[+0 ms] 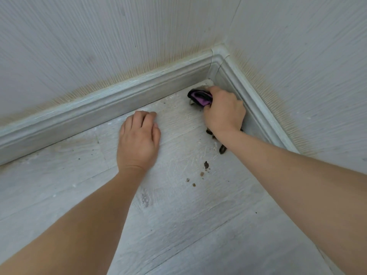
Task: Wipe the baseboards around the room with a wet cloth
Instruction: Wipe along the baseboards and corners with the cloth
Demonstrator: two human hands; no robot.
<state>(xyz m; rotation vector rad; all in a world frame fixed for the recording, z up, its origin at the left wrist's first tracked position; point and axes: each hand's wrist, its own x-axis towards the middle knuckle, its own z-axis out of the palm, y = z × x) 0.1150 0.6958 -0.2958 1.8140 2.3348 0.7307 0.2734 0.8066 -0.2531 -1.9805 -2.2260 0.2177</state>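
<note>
A pale grey baseboard (111,104) runs along the left wall and meets a second baseboard (256,102) at the room's corner piece (218,56). My right hand (224,112) grips a purple and black cloth (200,98) low in the corner, close to the right baseboard's foot. My left hand (139,139) rests on the floor just in front of the left baseboard, fingers loosely bent, holding nothing.
The floor (178,215) is pale wood-look laminate. Brown crumbs of dirt (206,165) lie below my right wrist, with darker bits (222,149) along the right baseboard. Yellowish stains mark the textured wallpaper (99,46) just above both baseboards.
</note>
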